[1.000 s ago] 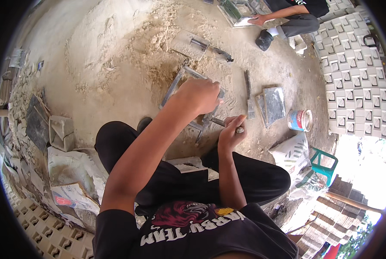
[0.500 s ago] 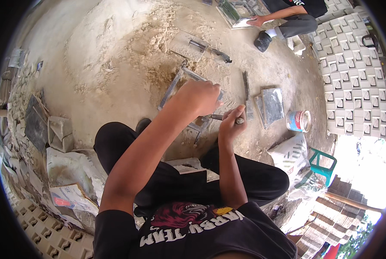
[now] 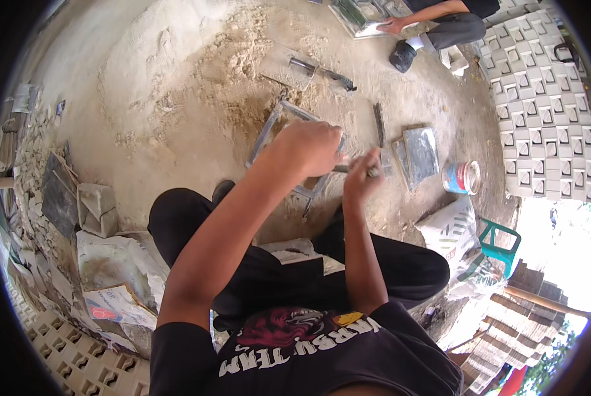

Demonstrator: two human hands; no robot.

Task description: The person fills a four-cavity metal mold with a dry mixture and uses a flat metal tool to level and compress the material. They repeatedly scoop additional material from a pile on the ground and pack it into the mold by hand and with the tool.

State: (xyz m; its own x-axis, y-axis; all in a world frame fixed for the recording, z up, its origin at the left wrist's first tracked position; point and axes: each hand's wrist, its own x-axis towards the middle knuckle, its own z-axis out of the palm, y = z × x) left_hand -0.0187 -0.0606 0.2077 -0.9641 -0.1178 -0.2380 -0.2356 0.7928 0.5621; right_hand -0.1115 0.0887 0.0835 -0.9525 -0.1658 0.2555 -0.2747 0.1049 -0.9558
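A grey metal mould frame lies on the sandy ground in front of my crossed legs. My left hand is closed in a fist over the frame's right part, hiding what is inside its fingers. Just to its right, my right hand wraps round the handle of a rod-like tool. The tool's shaft points left toward the left hand, and its far end is hidden behind that hand. Motion blurs the right fingers. A flat float with a dark handle lies beyond the frame.
Right of my hands are a dark strip, grey plates, a paint bucket, a white sack and a green stool. A co-worker's hand rests at another mould. Pale blocks are stacked far right; sand spreads left.
My right hand has moved a little forward and to the right with the tool. The left hand stays over the frame. The whole view has shifted slightly.
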